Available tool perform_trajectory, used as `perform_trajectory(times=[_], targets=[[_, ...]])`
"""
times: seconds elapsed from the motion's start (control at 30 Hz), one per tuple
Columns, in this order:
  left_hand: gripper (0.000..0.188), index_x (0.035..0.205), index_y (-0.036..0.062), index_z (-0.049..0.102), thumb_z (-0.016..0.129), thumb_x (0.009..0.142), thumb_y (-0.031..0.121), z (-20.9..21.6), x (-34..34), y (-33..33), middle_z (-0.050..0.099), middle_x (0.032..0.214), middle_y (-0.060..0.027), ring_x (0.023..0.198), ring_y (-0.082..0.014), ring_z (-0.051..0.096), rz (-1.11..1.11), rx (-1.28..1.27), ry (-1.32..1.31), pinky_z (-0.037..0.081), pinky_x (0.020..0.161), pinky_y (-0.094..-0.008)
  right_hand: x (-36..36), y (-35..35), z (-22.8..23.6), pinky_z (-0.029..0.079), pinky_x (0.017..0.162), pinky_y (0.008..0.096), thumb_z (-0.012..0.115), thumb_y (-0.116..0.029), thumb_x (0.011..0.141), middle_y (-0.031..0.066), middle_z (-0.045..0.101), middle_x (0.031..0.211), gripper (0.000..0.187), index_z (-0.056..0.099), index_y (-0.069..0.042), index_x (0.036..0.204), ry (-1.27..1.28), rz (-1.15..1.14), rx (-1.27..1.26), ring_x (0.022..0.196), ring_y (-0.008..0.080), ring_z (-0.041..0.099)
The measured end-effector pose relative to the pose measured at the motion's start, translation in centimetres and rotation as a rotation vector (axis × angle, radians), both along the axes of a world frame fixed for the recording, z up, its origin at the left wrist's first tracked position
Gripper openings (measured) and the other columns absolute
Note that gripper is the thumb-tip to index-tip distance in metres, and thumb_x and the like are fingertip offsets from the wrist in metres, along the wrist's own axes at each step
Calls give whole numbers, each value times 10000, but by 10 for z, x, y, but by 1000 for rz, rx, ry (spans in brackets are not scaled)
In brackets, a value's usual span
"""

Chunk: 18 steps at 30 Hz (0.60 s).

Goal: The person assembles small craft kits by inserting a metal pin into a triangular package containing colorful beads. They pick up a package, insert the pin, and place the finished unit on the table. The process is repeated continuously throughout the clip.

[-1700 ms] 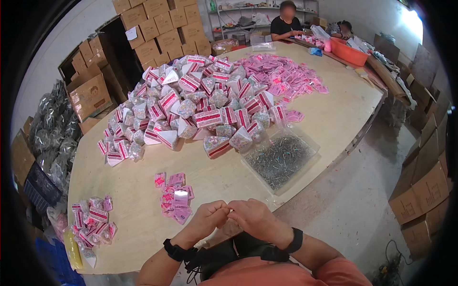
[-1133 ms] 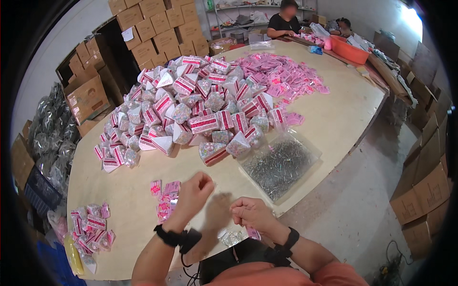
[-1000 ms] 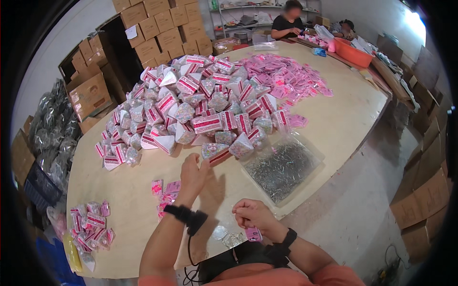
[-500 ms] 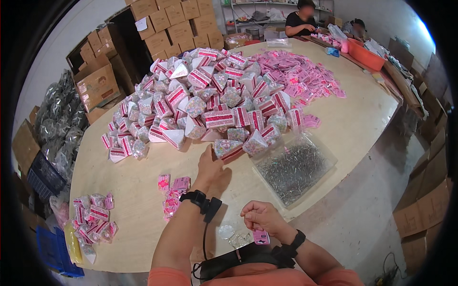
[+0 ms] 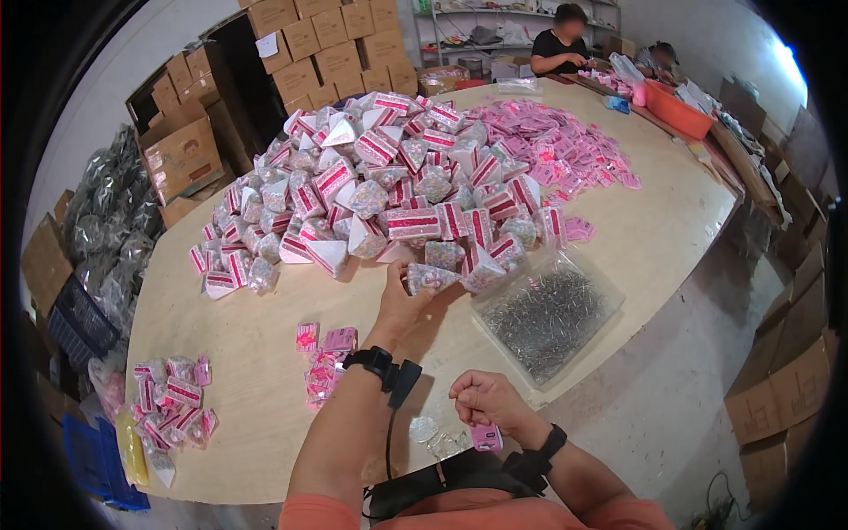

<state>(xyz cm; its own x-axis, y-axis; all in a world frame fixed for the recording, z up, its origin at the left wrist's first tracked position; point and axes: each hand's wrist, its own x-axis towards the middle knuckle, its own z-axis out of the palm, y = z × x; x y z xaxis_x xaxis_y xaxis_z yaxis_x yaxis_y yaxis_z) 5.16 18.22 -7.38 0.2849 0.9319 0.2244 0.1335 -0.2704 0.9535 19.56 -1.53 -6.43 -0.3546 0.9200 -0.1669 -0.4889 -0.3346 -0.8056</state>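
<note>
At pale table (image 5: 221, 336) before far-left brown cartons (image 5: 340, 62), pinching wedge-shaped pack (image 5: 435, 279) between thumb and fingers of left hand (image 5: 400, 302) at near edge of pile (image 5: 353, 196), clasping pink card (image 5: 486, 438) under curled right hand (image 5: 496, 403).

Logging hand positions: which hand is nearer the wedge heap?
Left. The left hand holds a wedge at the near edge of the heap; the right hand is apart from it, farther back.

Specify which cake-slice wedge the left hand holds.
Speckled wedge, front edge of the big pile: only it sits in the left hand, between thumb and fingers.
</note>
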Motion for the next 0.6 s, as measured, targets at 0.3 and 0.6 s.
perform_trajectory(times=[0.3,0.6], targets=[[794,1363,51,241,695,712,22,22,-42,-64,451,1156,-117,980,-187,522,59,-280,-396,477,805,-295,-2,1,1,323,404,177,520,-76,881,55,549,626,111,557,9,942,-53,-14,20,428,49,406],[794,1370,120,241,687,719,29,62,-76,-187,418,1246,-78,1078,-209,502,131,-251,-716,487,844,-344,-42,-17,84,428,556,206,548,-41,840,42,583,721,147,588,22,966,-512,-180,546,622,79,537]])
